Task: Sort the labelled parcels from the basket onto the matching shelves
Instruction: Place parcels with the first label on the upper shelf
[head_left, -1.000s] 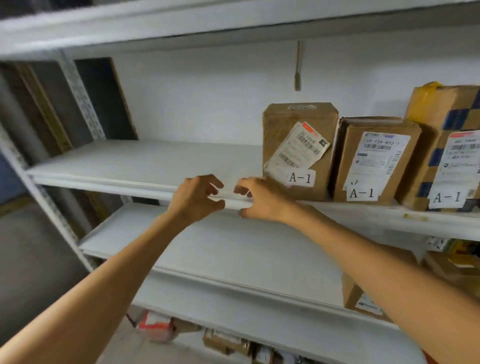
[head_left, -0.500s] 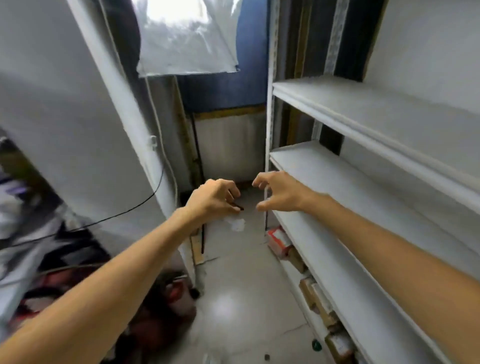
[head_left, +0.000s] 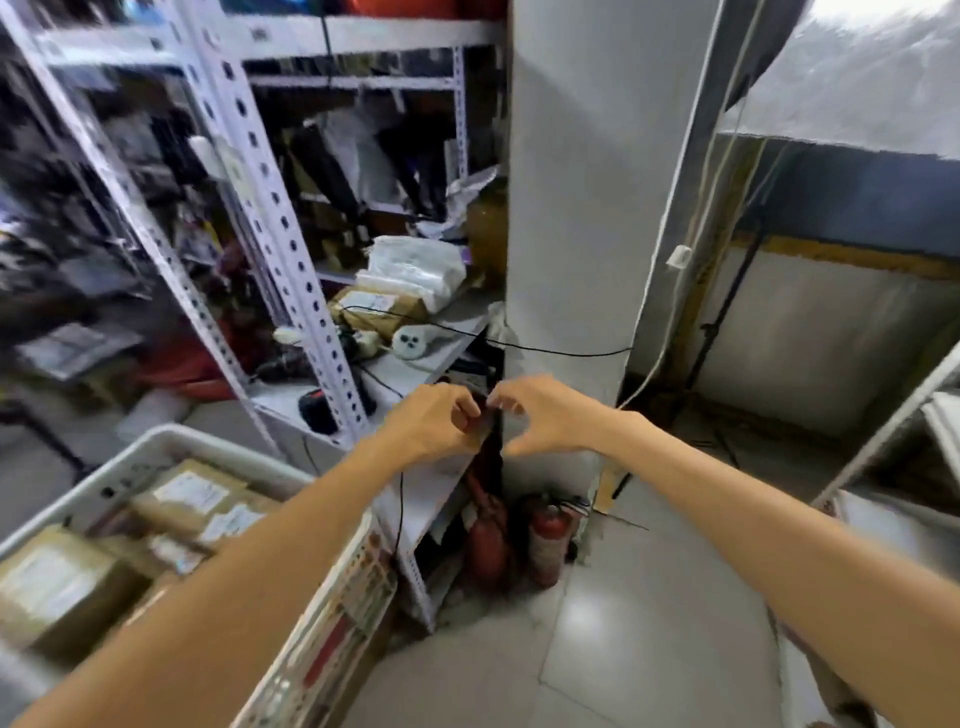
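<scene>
left hand (head_left: 436, 423): bare | right hand (head_left: 545, 415): bare | forearms (head_left: 260, 571): bare to frame edge

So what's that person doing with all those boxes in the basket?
They are sorting parcels onto shelves, but right now both hands hold nothing. The left hand is curled and the right hand is loosely open, both held out in front of a white pillar. The white basket at the lower left is full of brown labelled parcels waiting to be sorted.

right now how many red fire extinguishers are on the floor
2: right red extinguisher by the white pillar, left red extinguisher beside the grey shelf; more may be hidden
</scene>
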